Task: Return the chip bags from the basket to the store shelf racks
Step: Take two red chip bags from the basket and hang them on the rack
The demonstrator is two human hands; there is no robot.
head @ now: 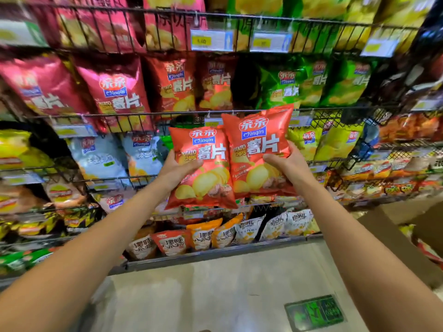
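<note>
Hands' grip: left hand (178, 167) clasps left red bag (203, 168), right hand (285, 164) right red bag (260, 149).

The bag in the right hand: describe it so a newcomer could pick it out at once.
Start at the wire rack full of chip bags and find the two raised hands before it, each gripping an orange-red potato-chip bag. The right hand holds the right bag. Unlike the left bag, it sits higher, its top corner reaching the green bags.

Two red chip bags (201, 168) (260, 152), yellow chips printed, white lettering
</note>
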